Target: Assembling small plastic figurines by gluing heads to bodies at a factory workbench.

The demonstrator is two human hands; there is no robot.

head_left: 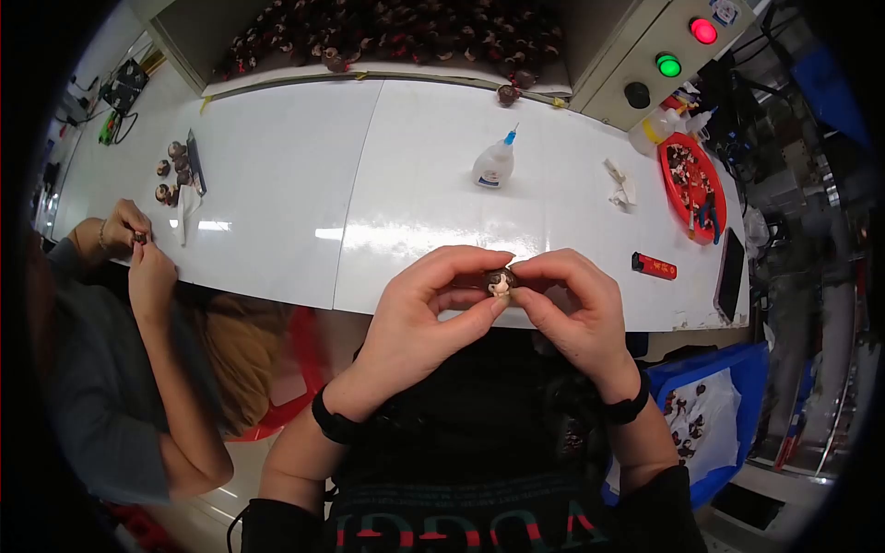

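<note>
A small doll head (pixel 501 282) with dark brown hair and a pale face is held just above the near edge of the white table (pixel 277 184). From its left side, my left hand (pixel 442 300) pinches it between thumb and fingers. My right hand (pixel 576 309) grips the same head from the other side, thumb and forefinger touching it. Part of the head is covered by my fingertips. Beyond my hands a clear squeeze bottle (pixel 493 164) with a blue needle tip stands on the table.
Behind the table, a large open box (pixel 396 37) holds many doll heads beside a switch panel (pixel 645 64). At right are a red tray (pixel 678 189) of small parts, a red lighter (pixel 654 266), a phone (pixel 729 275) and a blue bin (pixel 751 369). A co-worker (pixel 111 369) sits left.
</note>
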